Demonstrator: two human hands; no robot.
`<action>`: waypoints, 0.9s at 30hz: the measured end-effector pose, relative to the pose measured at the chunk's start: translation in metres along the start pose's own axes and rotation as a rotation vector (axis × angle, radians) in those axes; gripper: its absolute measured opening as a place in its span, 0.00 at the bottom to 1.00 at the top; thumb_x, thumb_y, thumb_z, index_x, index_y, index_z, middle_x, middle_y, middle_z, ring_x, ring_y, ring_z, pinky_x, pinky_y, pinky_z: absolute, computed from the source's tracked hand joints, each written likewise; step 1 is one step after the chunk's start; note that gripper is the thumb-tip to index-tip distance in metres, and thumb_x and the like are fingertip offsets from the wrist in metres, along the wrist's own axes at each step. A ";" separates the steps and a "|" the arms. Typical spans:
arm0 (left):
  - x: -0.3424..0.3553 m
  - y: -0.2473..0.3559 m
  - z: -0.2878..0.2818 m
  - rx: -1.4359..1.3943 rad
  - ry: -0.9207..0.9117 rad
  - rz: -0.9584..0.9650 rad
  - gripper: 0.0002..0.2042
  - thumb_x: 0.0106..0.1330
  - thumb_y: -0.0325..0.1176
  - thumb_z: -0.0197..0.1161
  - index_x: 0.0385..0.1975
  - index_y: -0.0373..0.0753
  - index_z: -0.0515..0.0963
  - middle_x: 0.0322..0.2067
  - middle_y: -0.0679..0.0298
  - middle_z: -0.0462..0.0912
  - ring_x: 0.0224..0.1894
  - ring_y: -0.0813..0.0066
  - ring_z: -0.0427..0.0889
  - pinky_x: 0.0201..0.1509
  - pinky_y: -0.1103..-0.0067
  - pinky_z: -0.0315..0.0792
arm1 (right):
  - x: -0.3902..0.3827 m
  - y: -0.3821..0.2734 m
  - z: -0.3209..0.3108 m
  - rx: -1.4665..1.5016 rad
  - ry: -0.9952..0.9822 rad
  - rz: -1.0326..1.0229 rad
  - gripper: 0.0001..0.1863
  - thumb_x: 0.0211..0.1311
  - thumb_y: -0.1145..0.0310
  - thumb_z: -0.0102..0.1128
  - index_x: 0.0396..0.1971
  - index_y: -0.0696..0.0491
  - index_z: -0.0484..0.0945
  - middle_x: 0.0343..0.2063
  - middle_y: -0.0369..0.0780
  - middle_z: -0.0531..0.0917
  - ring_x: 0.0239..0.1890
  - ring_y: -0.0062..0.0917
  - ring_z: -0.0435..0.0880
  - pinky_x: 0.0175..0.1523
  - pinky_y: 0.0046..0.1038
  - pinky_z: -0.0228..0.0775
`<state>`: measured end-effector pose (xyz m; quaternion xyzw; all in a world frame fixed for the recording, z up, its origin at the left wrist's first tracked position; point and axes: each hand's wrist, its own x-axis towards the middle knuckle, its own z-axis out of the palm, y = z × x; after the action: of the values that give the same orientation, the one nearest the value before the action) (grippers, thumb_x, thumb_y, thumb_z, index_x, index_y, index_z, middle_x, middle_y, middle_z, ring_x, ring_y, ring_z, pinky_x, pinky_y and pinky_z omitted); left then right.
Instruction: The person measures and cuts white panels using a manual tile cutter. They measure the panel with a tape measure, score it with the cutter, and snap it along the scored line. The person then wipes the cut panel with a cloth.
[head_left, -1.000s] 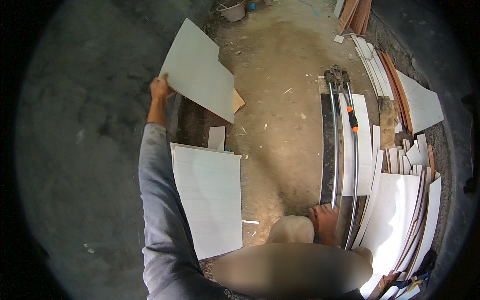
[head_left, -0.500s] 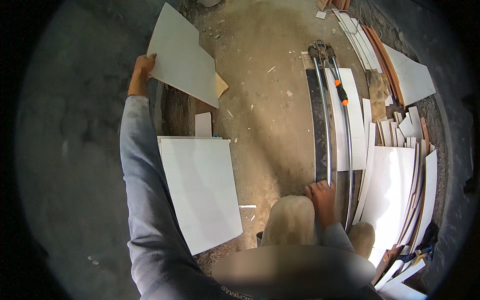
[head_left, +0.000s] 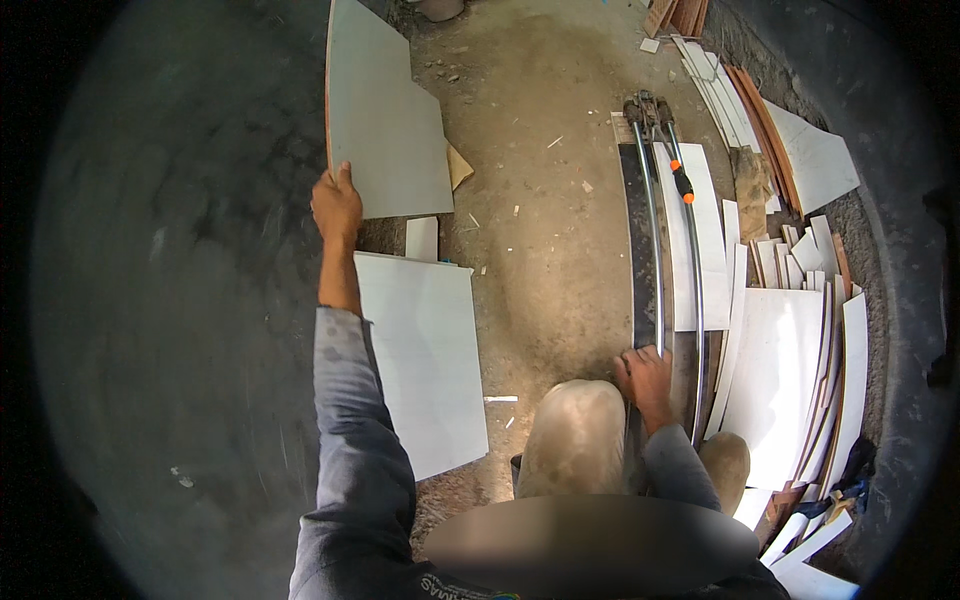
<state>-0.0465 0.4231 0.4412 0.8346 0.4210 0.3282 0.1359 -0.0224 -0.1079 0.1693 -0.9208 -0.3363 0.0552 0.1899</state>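
Observation:
My left hand [head_left: 335, 205] is closed on the left edge of a white cut tile [head_left: 380, 120] with a notched outline, its thumb on the face. A small tan piece [head_left: 457, 164] shows behind that tile. Below my hand lies a large white square tile [head_left: 420, 370]. On the right, a long manual tile cutter [head_left: 657, 255] has two steel rails and an orange-and-black handle [head_left: 682, 182], with a white tile [head_left: 700, 240] beside its rails. My right hand [head_left: 645, 382] rests with bent fingers gripping the cutter near my knee.
Stacks of white tile offcuts [head_left: 775, 380] and brown-edged strips [head_left: 770, 140] line the right side along a dark ledge [head_left: 870, 130]. Dark concrete [head_left: 180, 330] spans the left, beside the lower dirt floor [head_left: 540, 290]. A bucket [head_left: 440, 8] stands at the top.
Over the last half second my left hand has moved right and toward me, and the notched tile in it has turned more upright. My right hand stays on the cutter.

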 end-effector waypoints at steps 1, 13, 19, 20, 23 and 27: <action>-0.019 0.003 -0.004 -0.003 0.014 0.014 0.22 0.78 0.45 0.56 0.50 0.29 0.83 0.42 0.41 0.88 0.48 0.43 0.87 0.52 0.60 0.77 | -0.001 0.000 0.000 0.018 -0.008 -0.002 0.16 0.69 0.55 0.63 0.36 0.53 0.87 0.35 0.40 0.88 0.48 0.32 0.82 0.60 0.45 0.63; -0.200 0.000 0.009 -0.355 0.141 -0.028 0.16 0.80 0.40 0.56 0.56 0.37 0.82 0.44 0.46 0.88 0.46 0.49 0.89 0.48 0.64 0.79 | -0.012 0.002 0.021 0.025 0.085 0.004 0.17 0.67 0.50 0.63 0.32 0.49 0.88 0.34 0.38 0.90 0.43 0.33 0.83 0.55 0.45 0.64; -0.257 -0.002 0.002 -0.434 0.112 -0.095 0.17 0.80 0.39 0.56 0.62 0.41 0.79 0.47 0.46 0.88 0.50 0.48 0.88 0.54 0.63 0.79 | 0.018 -0.030 0.002 0.285 -0.160 0.198 0.31 0.73 0.41 0.50 0.50 0.53 0.88 0.52 0.50 0.87 0.62 0.46 0.80 0.72 0.47 0.59; -0.265 -0.005 0.002 -0.453 0.120 -0.066 0.17 0.80 0.38 0.56 0.63 0.41 0.78 0.48 0.47 0.88 0.51 0.47 0.87 0.55 0.62 0.79 | 0.039 -0.050 -0.012 0.396 -0.200 0.072 0.36 0.72 0.37 0.48 0.58 0.55 0.81 0.59 0.51 0.80 0.67 0.45 0.73 0.74 0.45 0.56; -0.290 -0.016 0.009 -0.501 0.098 -0.049 0.20 0.79 0.36 0.56 0.66 0.37 0.74 0.56 0.45 0.83 0.57 0.45 0.83 0.61 0.61 0.75 | 0.117 -0.139 -0.075 0.579 -0.267 -0.052 0.57 0.66 0.25 0.49 0.75 0.63 0.60 0.76 0.56 0.60 0.80 0.45 0.56 0.80 0.43 0.48; -0.324 -0.034 0.029 -0.517 0.080 -0.008 0.21 0.78 0.33 0.58 0.68 0.35 0.71 0.61 0.44 0.78 0.63 0.42 0.77 0.66 0.61 0.71 | 0.194 -0.266 -0.138 1.174 -0.049 -0.141 0.61 0.56 0.31 0.70 0.74 0.66 0.60 0.69 0.64 0.68 0.74 0.50 0.66 0.73 0.43 0.62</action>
<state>-0.1876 0.1888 0.2614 0.7567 0.3316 0.4572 0.3293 -0.0008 0.1603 0.4046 -0.6355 -0.3141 0.2408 0.6629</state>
